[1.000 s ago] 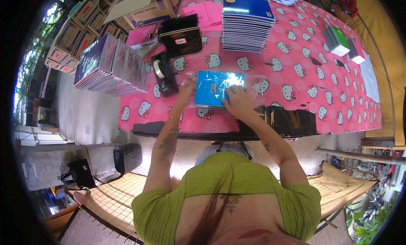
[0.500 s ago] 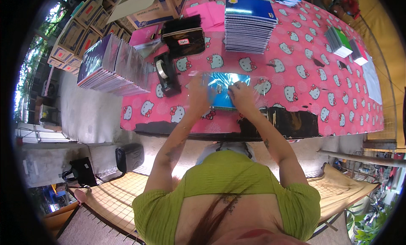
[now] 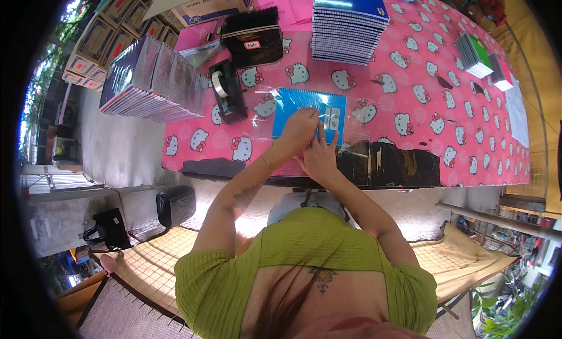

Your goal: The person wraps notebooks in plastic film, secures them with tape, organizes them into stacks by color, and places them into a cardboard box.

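A blue notebook (image 3: 285,106) lies near the table's front edge, with clear plastic film (image 3: 353,115) over it and spreading past its sides. Creases in the film fan out from the fingertips of my left hand (image 3: 300,128), which is closed in a pinch on the film over the middle of the cover. Just below it, my right hand (image 3: 321,158) rests on the notebook's lower part, its fingers stretched out and touching the cover. A pale label shows right of the fingers. My hands hide the lower middle of the notebook.
Left of the notebook stands a black tape dispenser (image 3: 227,93). Beyond are a stack of wrapped notebooks (image 3: 153,81), a black box (image 3: 253,40), pink sheets (image 3: 287,5) and a tall blue notebook stack (image 3: 346,37). Small green notebooks (image 3: 473,55) sit far right. Torn black patches (image 3: 404,166) mark the front edge.
My left hand has moved from the notebook's left side to its middle and pinches the film, which now creases. My right hand has slid toward me, to the notebook's lower part.
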`<state>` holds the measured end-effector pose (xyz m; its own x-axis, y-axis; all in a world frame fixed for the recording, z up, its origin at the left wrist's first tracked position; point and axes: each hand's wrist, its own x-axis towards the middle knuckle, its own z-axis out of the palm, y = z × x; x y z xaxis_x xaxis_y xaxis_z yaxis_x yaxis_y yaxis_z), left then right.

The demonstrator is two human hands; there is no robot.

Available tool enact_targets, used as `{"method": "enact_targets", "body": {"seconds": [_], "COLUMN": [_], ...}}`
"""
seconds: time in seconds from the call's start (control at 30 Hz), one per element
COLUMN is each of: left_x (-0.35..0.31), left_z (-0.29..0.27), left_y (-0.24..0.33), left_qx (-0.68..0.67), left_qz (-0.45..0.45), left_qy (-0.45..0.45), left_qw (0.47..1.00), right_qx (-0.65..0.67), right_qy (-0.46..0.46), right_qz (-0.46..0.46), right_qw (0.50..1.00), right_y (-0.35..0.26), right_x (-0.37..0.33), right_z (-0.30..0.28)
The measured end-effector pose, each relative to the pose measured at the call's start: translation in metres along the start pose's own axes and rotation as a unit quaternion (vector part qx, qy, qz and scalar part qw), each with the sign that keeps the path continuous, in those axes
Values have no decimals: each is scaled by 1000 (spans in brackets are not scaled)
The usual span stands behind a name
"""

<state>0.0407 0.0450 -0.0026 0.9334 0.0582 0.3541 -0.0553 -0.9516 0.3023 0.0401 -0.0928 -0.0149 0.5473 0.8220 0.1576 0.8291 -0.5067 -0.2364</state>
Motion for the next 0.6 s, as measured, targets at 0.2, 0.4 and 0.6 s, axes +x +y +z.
{"method": "enact_targets", "body": {"seconds": [0.2, 0.4, 0.6], "left_x": [-1, -19, -50], "left_z": [2, 21, -17], "left_y": [-2, -1, 6], "left_qx": [-169, -53, 100], "left_qz": [-92, -42, -103], "left_qy": [-26, 19, 10], "left_qw": [981, 998, 990], "right_qx": [114, -3, -34], "right_qy": [31, 68, -47], "right_qz": [24, -59, -112], "right_qw": [993, 996, 992], "right_y": [15, 39, 66], "right_x": [0, 12, 23], "right_z": [7, -58, -44]}}
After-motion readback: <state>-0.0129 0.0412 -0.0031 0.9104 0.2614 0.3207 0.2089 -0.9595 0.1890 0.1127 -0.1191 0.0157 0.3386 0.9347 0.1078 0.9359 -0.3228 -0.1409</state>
